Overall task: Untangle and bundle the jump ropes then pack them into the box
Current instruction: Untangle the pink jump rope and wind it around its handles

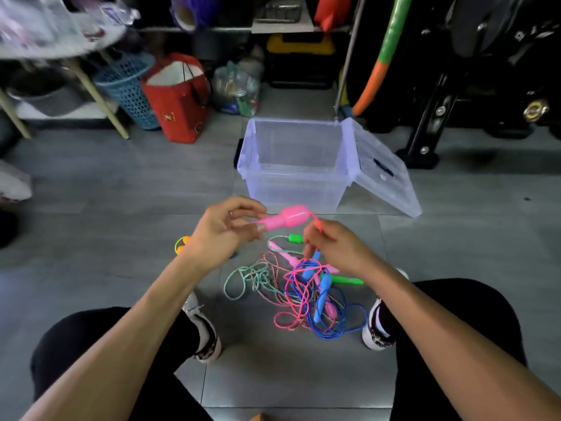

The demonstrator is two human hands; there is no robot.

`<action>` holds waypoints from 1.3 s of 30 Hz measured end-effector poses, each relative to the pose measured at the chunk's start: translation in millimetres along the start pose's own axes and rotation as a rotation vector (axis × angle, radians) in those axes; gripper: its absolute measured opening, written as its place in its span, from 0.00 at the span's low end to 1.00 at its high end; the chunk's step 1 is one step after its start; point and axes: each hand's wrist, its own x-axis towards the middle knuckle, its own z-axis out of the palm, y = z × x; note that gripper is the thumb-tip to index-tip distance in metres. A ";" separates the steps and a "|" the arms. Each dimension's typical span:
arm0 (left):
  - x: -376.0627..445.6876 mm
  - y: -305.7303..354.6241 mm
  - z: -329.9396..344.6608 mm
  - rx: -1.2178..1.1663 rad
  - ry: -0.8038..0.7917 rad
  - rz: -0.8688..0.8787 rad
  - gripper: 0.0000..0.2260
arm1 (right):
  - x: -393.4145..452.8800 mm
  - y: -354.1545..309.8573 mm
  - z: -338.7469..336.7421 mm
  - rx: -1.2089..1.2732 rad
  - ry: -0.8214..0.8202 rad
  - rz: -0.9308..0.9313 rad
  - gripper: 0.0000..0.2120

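Note:
My left hand (pixel 223 230) grips the thin end of a pink jump-rope handle (pixel 285 220), held level above the floor. My right hand (pixel 329 244) pinches the pink cord (pixel 317 221) that leaves the handle's thick end. Below them a tangle of jump ropes (pixel 299 291) lies on the grey tiles between my shoes: pink, blue and pale green cords with pink, blue and green handles. A clear plastic box (pixel 291 165) stands open just beyond my hands, with nothing visible inside. Its lid (pixel 381 171) leans against the right side.
A yellow and orange item (pixel 182 244) lies on the floor left of my left wrist. Behind the box stand a red bag (pixel 177 101), a blue basket (pixel 127 86), a bag of bottles (pixel 238 89) and black equipment (pixel 455 86) at the right.

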 end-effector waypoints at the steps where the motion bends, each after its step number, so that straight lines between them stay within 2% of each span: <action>1: 3.5 -2.9 0.8 0.057 -0.031 -0.023 0.15 | 2.4 -4.9 -4.3 0.000 0.045 -0.007 0.12; 4: 9.9 -13.0 9.9 0.175 -0.193 -0.144 0.23 | 3.5 -26.4 -18.7 -0.132 0.059 -0.054 0.12; 7: 17.7 -14.9 28.7 0.138 -0.235 -0.113 0.24 | 5.5 -38.6 -22.8 -0.225 -0.008 -0.133 0.13; 10: 26.4 -2.6 41.6 -0.069 -0.100 -0.138 0.10 | 10.3 -32.8 -21.9 -0.154 -0.019 -0.155 0.15; 12: 34.1 2.3 39.1 -0.269 0.069 -0.254 0.08 | 12.3 -19.0 -27.3 -0.085 -0.001 -0.099 0.14; 14: 45.2 0.4 25.8 -0.451 0.250 -0.376 0.07 | 13.0 -7.5 -34.5 -0.166 -0.017 -0.050 0.14; 16: 53.5 -3.1 11.5 -0.548 0.325 -0.467 0.04 | 14.9 -3.9 -38.4 -0.201 -0.037 -0.023 0.12; 18: 56.7 -5.8 8.3 -0.526 0.278 -0.496 0.01 | 17.7 -6.8 -37.5 -0.166 -0.023 -0.044 0.13; 20: 54.7 -7.9 16.7 -0.489 0.182 -0.515 0.07 | 19.4 -12.0 -32.9 -0.132 -0.024 -0.102 0.13; 25: 48.9 -1.8 39.6 -0.652 -0.029 -0.453 0.08 | 24.0 -17.6 -19.0 -0.100 0.029 -0.192 0.10; 29: 58.2 -0.8 32.2 -0.804 0.080 -0.393 0.07 | 24.5 -11.9 -21.1 -0.128 0.036 -0.091 0.14; 31: 63.5 -4.3 24.6 -0.754 0.143 -0.397 0.08 | 22.2 -10.5 -26.0 -0.132 0.047 -0.047 0.15; 33: 63.1 -7.9 22.8 -0.599 0.128 -0.402 0.07 | 19.1 -11.0 -31.0 -0.131 0.091 -0.037 0.16; 37: 52.9 -10.3 40.0 0.018 -0.044 -0.340 0.07 | 12.8 -12.4 -35.0 -0.099 0.164 -0.060 0.13; 38: 49.8 -9.9 45.7 0.104 -0.089 -0.306 0.05 | 11.9 -12.6 -34.7 -0.087 0.172 -0.075 0.12; 39: 47.7 -11.1 50.8 0.140 -0.122 -0.270 0.09 | 11.3 -13.4 -33.6 -0.080 0.170 -0.089 0.11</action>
